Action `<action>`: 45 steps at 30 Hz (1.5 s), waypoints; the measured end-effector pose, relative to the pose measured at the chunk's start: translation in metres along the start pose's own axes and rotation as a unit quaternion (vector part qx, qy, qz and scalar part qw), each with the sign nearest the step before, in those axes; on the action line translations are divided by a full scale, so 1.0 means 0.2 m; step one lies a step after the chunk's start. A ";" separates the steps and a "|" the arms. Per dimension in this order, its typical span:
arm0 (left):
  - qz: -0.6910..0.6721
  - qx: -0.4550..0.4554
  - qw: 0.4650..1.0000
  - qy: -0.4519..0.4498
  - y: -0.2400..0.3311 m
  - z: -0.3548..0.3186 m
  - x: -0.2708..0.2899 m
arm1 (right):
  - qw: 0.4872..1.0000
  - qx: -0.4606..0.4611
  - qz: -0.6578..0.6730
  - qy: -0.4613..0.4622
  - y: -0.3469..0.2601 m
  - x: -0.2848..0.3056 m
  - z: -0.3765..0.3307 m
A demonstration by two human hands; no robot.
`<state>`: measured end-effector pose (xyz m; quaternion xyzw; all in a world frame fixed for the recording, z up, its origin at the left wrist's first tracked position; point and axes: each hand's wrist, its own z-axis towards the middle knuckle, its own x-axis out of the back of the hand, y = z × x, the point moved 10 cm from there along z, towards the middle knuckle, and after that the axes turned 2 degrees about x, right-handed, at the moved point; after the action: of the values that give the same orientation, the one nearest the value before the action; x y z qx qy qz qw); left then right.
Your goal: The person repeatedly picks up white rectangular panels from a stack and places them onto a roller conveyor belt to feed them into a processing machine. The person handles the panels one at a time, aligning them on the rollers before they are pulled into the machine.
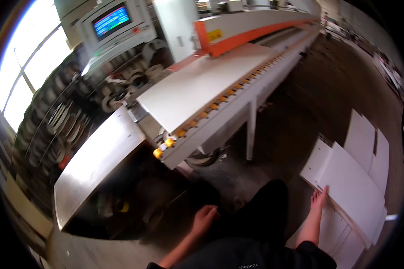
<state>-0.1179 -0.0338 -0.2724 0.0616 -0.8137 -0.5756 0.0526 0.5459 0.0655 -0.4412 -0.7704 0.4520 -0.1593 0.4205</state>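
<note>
My right hand [318,200] is at the near left edge of a white panel [352,188], its fingers against that edge. The panel lies on a stack of similar boards at my right. My left hand [205,219] hangs by my dark-clothed leg with its fingers loosely curled together, and nothing shows in it. Ahead of me, another white panel [211,85] lies flat on the long machine, beside a row of yellow rollers [214,106] and partly beneath the orange-and-grey beam [256,31].
A metal-topped table [98,157] curves along my left, with a dark space under it. Behind it are racks of rolled strips [63,119] and a control panel with a lit screen [111,21]. A machine leg [251,130] stands on the floor between the machine and the stack.
</note>
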 end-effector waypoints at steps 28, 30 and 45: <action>0.150 0.196 0.849 -0.467 -0.20 -0.03 -1.79 | 0.976 0.001 -0.046 -0.215 0.46 0.32 -1.06; 0.215 0.194 0.848 -0.444 -0.25 0.03 -1.80 | 0.978 0.034 -0.034 -0.202 0.40 0.38 -1.03; -0.095 0.114 0.932 -0.332 0.09 -0.03 -1.17 | 0.911 0.182 0.319 -0.188 -0.07 0.94 -0.69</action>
<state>0.1132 0.0047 -0.2566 -0.0505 -0.8355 -0.4685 -0.2827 0.5691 -0.1564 -0.3722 -0.5108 0.5494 0.0516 0.6592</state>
